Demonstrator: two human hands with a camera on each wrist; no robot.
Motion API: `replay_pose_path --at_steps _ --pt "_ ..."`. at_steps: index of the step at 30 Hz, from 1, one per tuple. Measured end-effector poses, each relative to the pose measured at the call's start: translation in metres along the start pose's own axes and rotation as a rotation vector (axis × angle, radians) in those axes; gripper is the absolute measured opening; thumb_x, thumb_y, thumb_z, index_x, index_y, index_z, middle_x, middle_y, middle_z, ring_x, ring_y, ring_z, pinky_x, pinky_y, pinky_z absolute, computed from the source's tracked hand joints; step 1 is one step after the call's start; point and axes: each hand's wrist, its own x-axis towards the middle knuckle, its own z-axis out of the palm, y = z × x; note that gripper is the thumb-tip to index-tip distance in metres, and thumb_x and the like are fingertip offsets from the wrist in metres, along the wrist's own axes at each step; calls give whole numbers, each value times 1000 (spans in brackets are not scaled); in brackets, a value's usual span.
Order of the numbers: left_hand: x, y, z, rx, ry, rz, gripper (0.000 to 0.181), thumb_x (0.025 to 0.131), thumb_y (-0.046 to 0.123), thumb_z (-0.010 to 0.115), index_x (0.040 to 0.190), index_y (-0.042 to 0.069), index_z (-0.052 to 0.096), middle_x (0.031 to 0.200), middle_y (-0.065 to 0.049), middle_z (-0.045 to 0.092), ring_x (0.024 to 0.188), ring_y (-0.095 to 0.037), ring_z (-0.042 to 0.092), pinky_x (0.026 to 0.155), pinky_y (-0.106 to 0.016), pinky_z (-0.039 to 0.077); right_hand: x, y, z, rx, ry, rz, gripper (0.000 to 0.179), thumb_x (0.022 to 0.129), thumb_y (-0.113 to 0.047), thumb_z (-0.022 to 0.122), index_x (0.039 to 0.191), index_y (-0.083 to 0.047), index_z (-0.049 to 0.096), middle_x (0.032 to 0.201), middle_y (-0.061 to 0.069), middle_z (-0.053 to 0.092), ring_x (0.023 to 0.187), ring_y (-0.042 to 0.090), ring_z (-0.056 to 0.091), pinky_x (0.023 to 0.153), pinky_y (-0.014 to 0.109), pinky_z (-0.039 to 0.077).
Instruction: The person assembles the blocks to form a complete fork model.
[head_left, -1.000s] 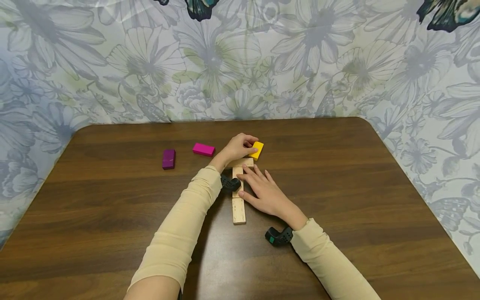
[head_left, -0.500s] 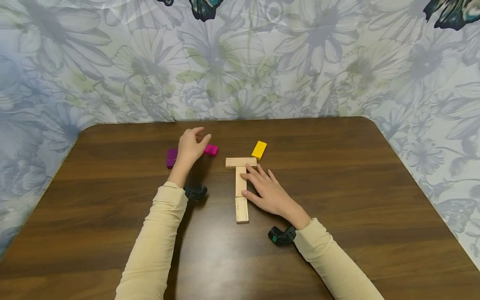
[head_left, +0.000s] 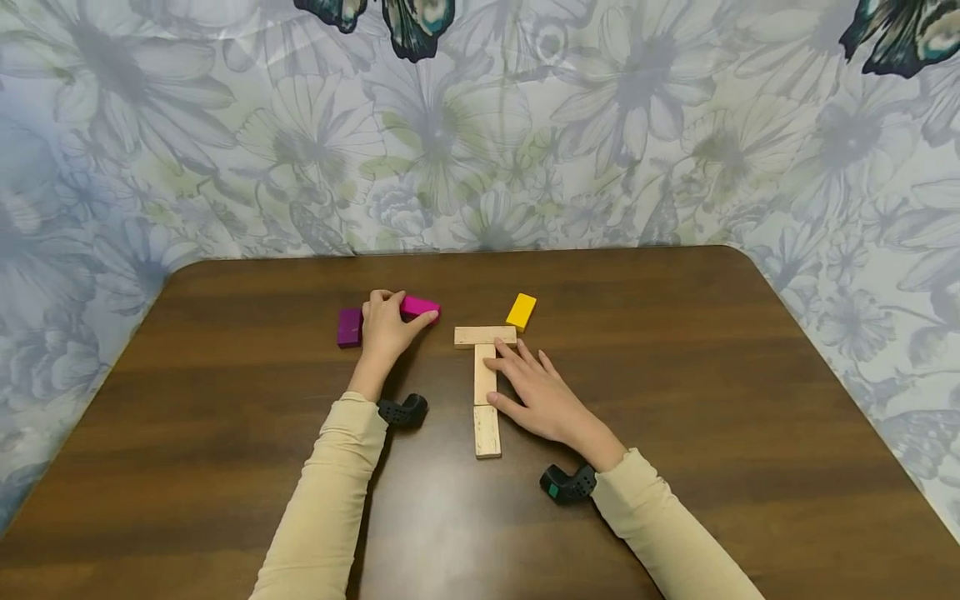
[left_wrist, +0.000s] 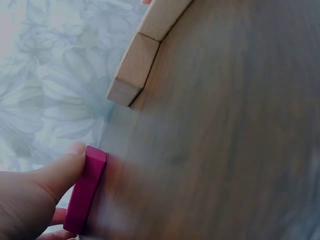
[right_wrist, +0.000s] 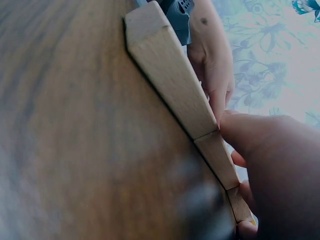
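Observation:
My left hand (head_left: 382, 335) pinches a magenta wooden block (head_left: 422, 307) between thumb and fingers at the back left of the table. In the left wrist view the thumb presses one end of that magenta block (left_wrist: 86, 192), with fingertips at its far end. A purple block (head_left: 349, 328) lies just left of this hand. My right hand (head_left: 542, 402) rests with its fingers spread along the plain wooden blocks. Two of these, a middle block (head_left: 483, 375) and a near block (head_left: 487, 432), lie end to end under a crosswise block (head_left: 480, 336), making a T shape.
A yellow block (head_left: 521, 312) lies slanted by the right end of the crossbar. The brown table (head_left: 675, 358) has its back edge against a flower-patterned backdrop (head_left: 585, 158).
My left hand has let go of the yellow block, moved left and taken hold of the magenta block. My right hand has stayed on the plain blocks.

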Motion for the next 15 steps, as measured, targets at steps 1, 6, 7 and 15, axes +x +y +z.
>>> replay_pose_path --at_steps 1,6,7,15 --pt "-2 -1 2 -5 4 -5 71 82 40 72 130 -8 50 126 -27 40 112 -44 35 89 -51 35 -2 0 1 0 -3 2 54 98 -49 40 142 -18 38 154 3 15 139 29 7 108 52 4" --pt "-9 -3 8 -39 -2 -17 70 82 39 72 136 2 47 132 -23 40 117 -42 33 93 -54 30 -7 -1 6 9 -11 6 54 98 -49 39 143 -19 38 154 1 13 139 28 6 107 52 4" --pt "-9 -3 9 -47 -2 -13 69 82 38 72 137 5 46 133 -23 40 118 -41 32 93 -55 29 -7 0 6 11 -8 2 54 98 -48 40 142 -19 38 154 1 14 139 29 6 107 53 4" --pt "-3 0 9 -66 16 93 67 84 33 71 142 17 42 127 -22 49 118 -43 36 88 -56 32 -1 2 1 2 0 -10 55 98 -49 39 143 -18 38 154 2 14 139 28 6 108 52 4"
